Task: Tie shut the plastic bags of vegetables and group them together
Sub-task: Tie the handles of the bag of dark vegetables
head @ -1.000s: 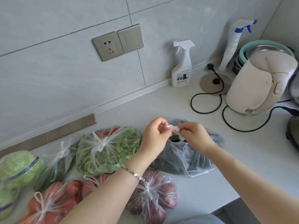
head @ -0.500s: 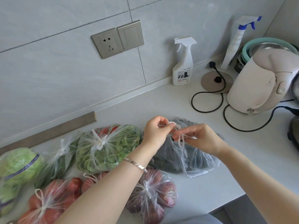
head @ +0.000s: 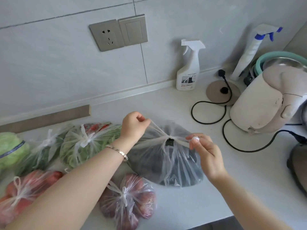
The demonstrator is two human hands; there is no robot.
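A clear plastic bag of dark vegetables (head: 167, 163) lies on the white counter (head: 232, 188). Its two handles cross in a knot at the top. My left hand (head: 134, 126) grips one handle and holds it stretched up and to the left. My right hand (head: 201, 150) pinches the other handle, drawn taut to the right. To the left lie tied bags: green leaves (head: 89, 145), dark greens (head: 43, 151), red vegetables (head: 20, 193) and a reddish bag (head: 127, 200) in front.
A wrapped lettuce (head: 10, 150) sits at the far left. A white spray bottle (head: 188, 67), a kettle base (head: 222, 92) with black cord, a tilted white kettle (head: 265, 103) and a second sprayer (head: 252, 48) stand at the back right. The counter's front edge runs bottom right.
My hands were together over the bag's mouth; now they have pulled apart, left hand up-left and right hand right, stretching the two handles and drawing the knot tight.
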